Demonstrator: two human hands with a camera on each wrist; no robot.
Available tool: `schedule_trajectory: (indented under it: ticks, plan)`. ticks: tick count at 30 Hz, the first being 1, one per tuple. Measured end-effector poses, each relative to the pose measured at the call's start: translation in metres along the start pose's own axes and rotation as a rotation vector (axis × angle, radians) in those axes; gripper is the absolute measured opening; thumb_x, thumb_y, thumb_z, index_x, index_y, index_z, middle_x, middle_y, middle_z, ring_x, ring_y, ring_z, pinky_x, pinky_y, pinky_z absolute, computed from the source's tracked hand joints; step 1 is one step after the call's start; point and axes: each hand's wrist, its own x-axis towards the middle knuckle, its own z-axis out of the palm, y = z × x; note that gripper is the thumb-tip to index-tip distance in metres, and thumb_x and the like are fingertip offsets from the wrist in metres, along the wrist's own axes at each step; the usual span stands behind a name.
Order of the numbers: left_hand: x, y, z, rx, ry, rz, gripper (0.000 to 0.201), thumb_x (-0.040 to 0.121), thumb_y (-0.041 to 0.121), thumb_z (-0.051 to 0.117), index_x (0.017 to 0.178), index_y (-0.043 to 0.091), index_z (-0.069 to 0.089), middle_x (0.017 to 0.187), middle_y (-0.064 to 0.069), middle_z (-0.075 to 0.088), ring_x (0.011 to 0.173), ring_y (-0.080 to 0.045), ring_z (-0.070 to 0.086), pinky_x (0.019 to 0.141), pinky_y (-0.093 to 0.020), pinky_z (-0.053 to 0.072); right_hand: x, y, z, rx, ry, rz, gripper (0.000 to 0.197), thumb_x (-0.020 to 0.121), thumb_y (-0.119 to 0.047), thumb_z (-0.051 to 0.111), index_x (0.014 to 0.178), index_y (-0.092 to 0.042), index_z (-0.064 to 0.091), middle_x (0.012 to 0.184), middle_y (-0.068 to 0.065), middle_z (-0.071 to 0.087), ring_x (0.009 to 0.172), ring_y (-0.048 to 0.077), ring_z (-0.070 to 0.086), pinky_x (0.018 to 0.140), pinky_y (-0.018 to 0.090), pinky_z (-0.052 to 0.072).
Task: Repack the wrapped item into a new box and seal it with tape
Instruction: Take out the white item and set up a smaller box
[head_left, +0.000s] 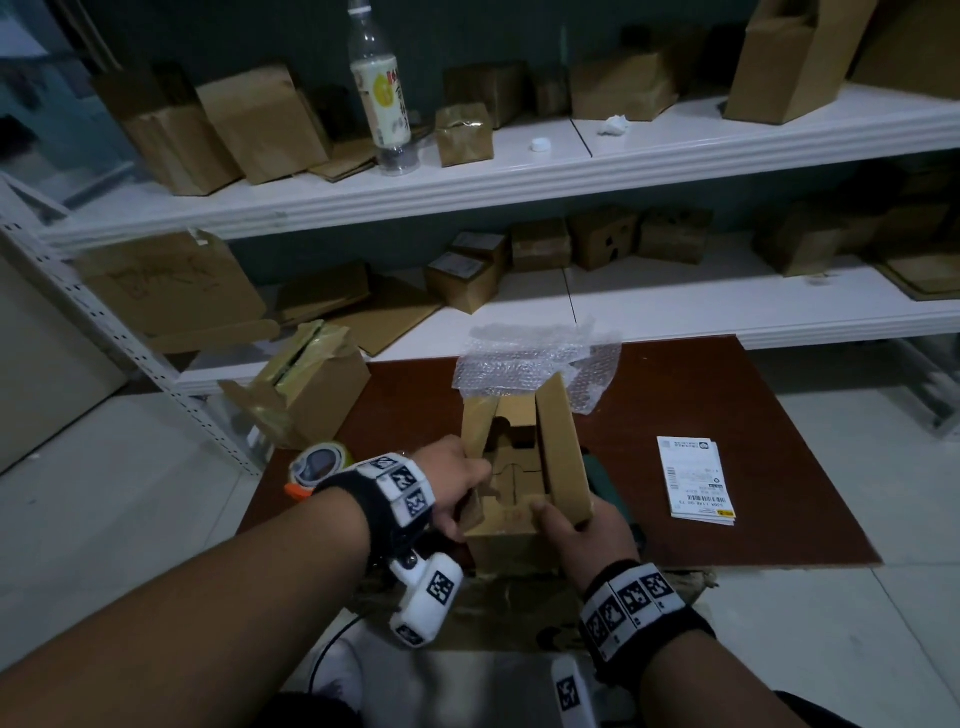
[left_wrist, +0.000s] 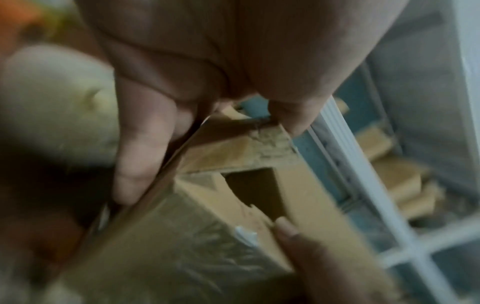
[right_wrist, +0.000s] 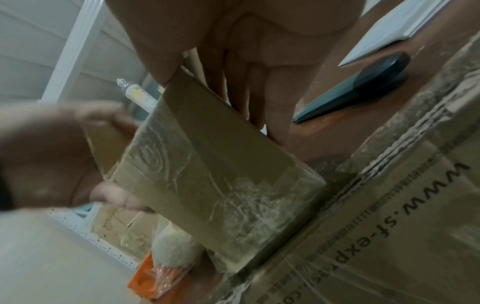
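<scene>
I hold the small brown cardboard box with its top flaps open (head_left: 519, 467) upright at the near edge of the dark red-brown desk (head_left: 727, 395). My left hand (head_left: 457, 483) grips the left flap, thumb inside and fingers (left_wrist: 140, 156) outside. My right hand (head_left: 582, 530) pinches the near right corner, thumb on the inner flap, fingers curled behind the tall right flap. Inside the box only interlocked cardboard panels are visible; whether this is the new box I cannot tell. The wrapped item itself cannot be identified: a crumpled sheet of clear bubble wrap (head_left: 535, 358) lies on the desk just behind the box, and I cannot see whether anything is inside it.

Risks from this state:

1. The box sits at the desk edge. A sideways pull on the flaps could tip it off.
2. The walls carry old, wrinkled clear tape (right_wrist: 197, 181). Forcing the flaps apart could tear the cardboard along it.
3. The roll of clear tape on an orange dispenser (head_left: 317, 462) lies just behind my left wrist. A backward sweep could knock it to the floor.
4. The white printed shipping label sheet (head_left: 696, 478) lies loose to the right and could be brushed away.
</scene>
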Motion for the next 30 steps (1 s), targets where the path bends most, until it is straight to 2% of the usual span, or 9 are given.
schedule_trajectory:
  ticks: [3,5,7,10,14,17,20,26,30]
  plan:
    - [0.01,0.024,0.008,0.528,0.195,0.073,0.06,0.084,0.033,0.072,0.132,0.002,0.052,0.102,-0.009,0.066,0.093,-0.025,0.068,0.064,-0.029,0.052,0.0,-0.001,0.004,-0.028,0.013,0.003,0.01,0.09,-0.037,0.067,0.085,-0.033,0.06,0.083,-0.015,0.064,0.081,0.01,0.062,0.072,0.026,0.047]
    - [0.024,0.036,0.012,0.687,0.274,0.115,0.098,0.084,0.037,0.072,0.154,-0.001,0.015,0.13,-0.015,0.058,0.112,-0.029,0.062,0.077,-0.03,0.051,0.0,-0.001,0.006,-0.067,0.013,0.002,0.011,0.089,-0.04,0.067,0.083,-0.032,0.062,0.082,-0.014,0.066,0.084,0.012,0.063,0.076,0.027,0.048]
    - [0.038,0.045,0.011,0.782,0.348,0.159,0.092,0.085,0.042,0.071,0.149,-0.003,0.023,0.126,-0.016,0.057,0.107,-0.03,0.062,0.073,-0.031,0.049,0.001,-0.001,0.006,-0.083,0.0,0.01,0.011,0.09,-0.042,0.066,0.086,-0.032,0.063,0.082,-0.016,0.065,0.086,0.01,0.063,0.077,0.025,0.047]
    - [0.057,0.054,0.009,0.836,0.31,0.168,0.064,0.089,0.047,0.067,0.126,-0.002,0.05,0.084,-0.004,0.055,0.082,-0.024,0.059,0.065,-0.029,0.046,0.002,-0.003,0.001,-0.117,-0.006,-0.012,0.012,0.09,-0.043,0.064,0.086,-0.033,0.061,0.082,-0.016,0.065,0.088,0.01,0.063,0.079,0.025,0.047]
    - [0.075,0.053,0.007,0.831,0.299,0.17,0.048,0.091,0.044,0.065,0.111,0.001,0.057,0.075,-0.002,0.056,0.074,-0.022,0.06,0.06,-0.029,0.046,0.007,-0.004,-0.003,-0.153,-0.02,-0.045,0.023,0.09,-0.045,0.062,0.104,-0.028,0.067,0.1,-0.008,0.072,0.1,0.014,0.065,0.086,0.027,0.05]
    - [0.074,0.053,0.007,0.824,0.283,0.149,0.054,0.094,0.036,0.063,0.128,-0.002,0.044,0.077,-0.002,0.053,0.077,-0.021,0.058,0.065,-0.031,0.047,0.01,-0.01,-0.006,-0.055,0.003,-0.147,0.036,0.092,-0.038,0.061,0.128,-0.035,0.058,0.111,-0.015,0.069,0.108,0.007,0.063,0.091,0.023,0.049]
    - [0.069,0.055,0.008,0.841,0.265,0.159,0.065,0.095,0.034,0.063,0.138,-0.005,0.034,0.086,-0.005,0.056,0.083,-0.023,0.057,0.069,-0.032,0.049,0.01,-0.02,-0.009,0.134,0.025,-0.21,0.057,0.094,-0.024,0.062,0.142,-0.044,0.04,0.12,-0.029,0.057,0.113,-0.012,0.053,0.09,0.003,0.04]
    - [0.05,0.061,0.012,0.86,0.293,0.349,0.079,0.089,0.033,0.069,0.148,0.004,0.025,0.118,-0.015,0.059,0.102,-0.03,0.06,0.082,-0.035,0.048,0.029,-0.029,-0.01,0.674,0.042,-0.011,0.091,0.067,-0.046,0.077,0.148,-0.026,0.039,0.137,-0.004,0.06,0.117,0.012,0.062,0.102,0.042,0.05]
    - [0.037,0.058,0.018,0.846,0.262,0.494,0.085,0.086,0.033,0.07,0.153,0.013,0.022,0.141,-0.017,0.05,0.123,-0.03,0.054,0.1,-0.039,0.047,0.032,-0.029,-0.007,0.601,0.054,-0.057,0.049,0.087,-0.016,0.068,0.127,-0.04,0.052,0.109,-0.015,0.072,0.102,0.002,0.068,0.087,0.027,0.055]
